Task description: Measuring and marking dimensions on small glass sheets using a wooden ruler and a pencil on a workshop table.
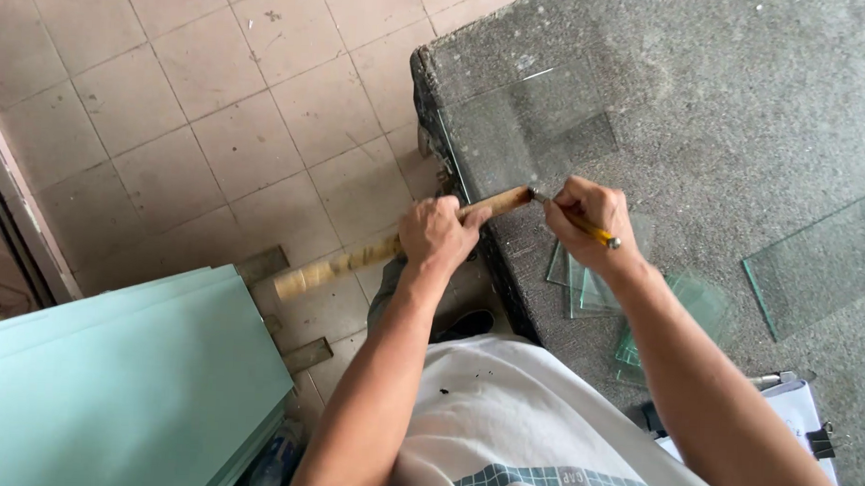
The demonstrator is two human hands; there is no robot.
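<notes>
My left hand (437,235) grips a long wooden straightedge (334,266) that runs from the floor side up onto the corner of a grey felt-covered table (750,101). My right hand (589,221) holds a small glass cutter with a yellow handle (593,231); its metal tip meets the far end of the straightedge. Just beyond both hands a clear glass pane (525,130) lies flat at the table's corner, its edge overhanging slightly.
Several small cut glass pieces (634,300) are stacked on the table near my right forearm. A larger pane (830,260) lies at the right. A stack of pale green glass sheets (105,384) stands at lower left on the tiled floor (186,96). Papers with clips (804,415) sit near the table's edge.
</notes>
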